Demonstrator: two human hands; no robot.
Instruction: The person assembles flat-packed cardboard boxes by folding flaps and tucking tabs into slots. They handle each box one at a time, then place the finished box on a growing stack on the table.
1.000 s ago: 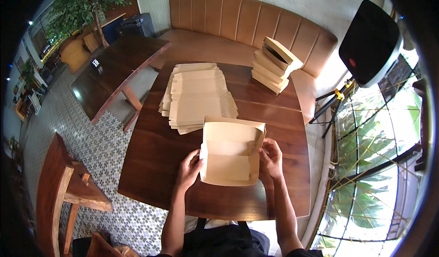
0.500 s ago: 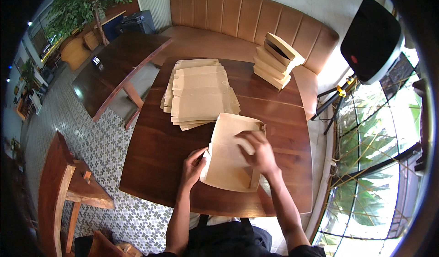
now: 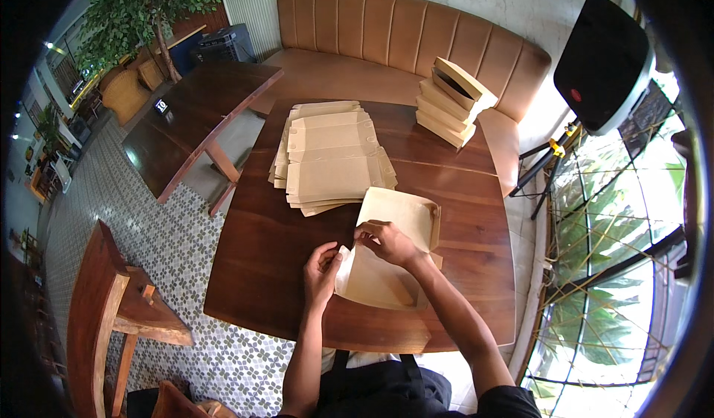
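open cardboard box [image 3: 381, 284] on the bench [image 3: 253, 284]; left hand [image 3: 321, 273] grasping the box's left wall, right hand [image 3: 383, 241] pinching its left edge farther up; stacked flat blanks [image 3: 331, 150] beyond the box.

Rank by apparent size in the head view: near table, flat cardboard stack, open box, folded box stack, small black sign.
1. Near table
2. Flat cardboard stack and open box: too close to rank, with the right hand hiding part of the nearer box
3. Folded box stack
4. Small black sign

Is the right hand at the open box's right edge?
No, the right hand reaches over the open box to its left side, close to the left hand.
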